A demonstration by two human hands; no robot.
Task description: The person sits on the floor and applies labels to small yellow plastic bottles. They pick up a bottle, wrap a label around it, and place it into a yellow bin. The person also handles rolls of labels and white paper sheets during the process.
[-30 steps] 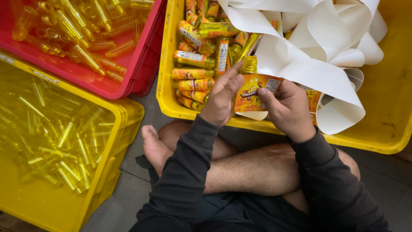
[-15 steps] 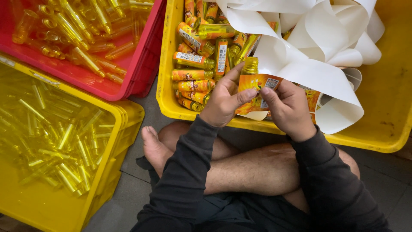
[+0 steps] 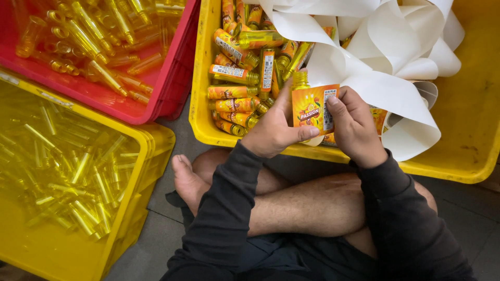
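- Left hand (image 3: 273, 132) and right hand (image 3: 354, 127) both grip 1 small bottle (image 3: 300, 83), pressing its orange label (image 3: 311, 106) on.
- Labelled bottles (image 3: 237, 91) pile at 9 o'clock; smoothing the label's edges looks next.

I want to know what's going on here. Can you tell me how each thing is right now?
Left hand: holding the bottle.
Right hand: pressing the label.
Bottle: upright, label half wrapped on.
Label: orange, partly stuck.
Labelled bottles: lying piled in crate.
Paper strip: loose, curled.
Red crate: holds bare bottles.
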